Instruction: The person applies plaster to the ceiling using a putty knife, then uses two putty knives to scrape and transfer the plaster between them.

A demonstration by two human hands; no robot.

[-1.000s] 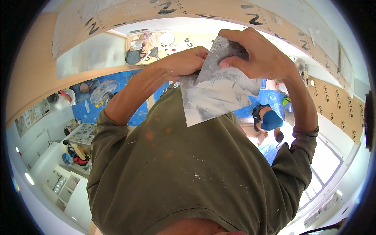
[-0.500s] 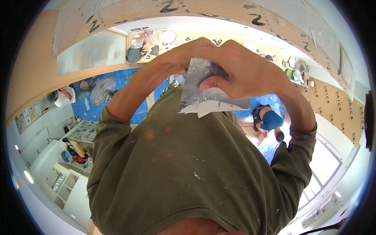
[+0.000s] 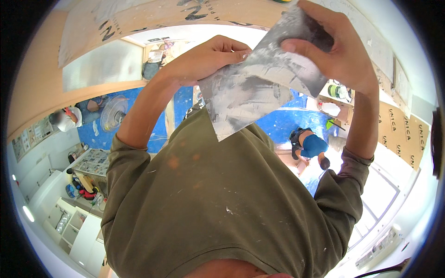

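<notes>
My left hand [image 3: 211, 60] grips a flat metal scraper blade [image 3: 236, 104] smeared with grey-white filler, its fingers curled at the top edge. My right hand [image 3: 338, 55] is closed on a second metal scraper [image 3: 269, 53], thumb pressed on its face. The right scraper overlaps the upper part of the left one in front of my chest, and filler coats both. Their handles, if any, are hidden by my hands and the blades.
A co-worker in a blue top [image 3: 313, 146] bends low at right; another person in white [image 3: 74, 118] is at left beside a fan [image 3: 111, 113]. A wooden beam [image 3: 139, 18] crosses overhead in the picture. Tools [image 3: 83, 185] lie on a counter at lower left.
My right hand and its scraper dropped leftward over the left blade, then rose up and to the right. The left blade now shows more of its smeared face.
</notes>
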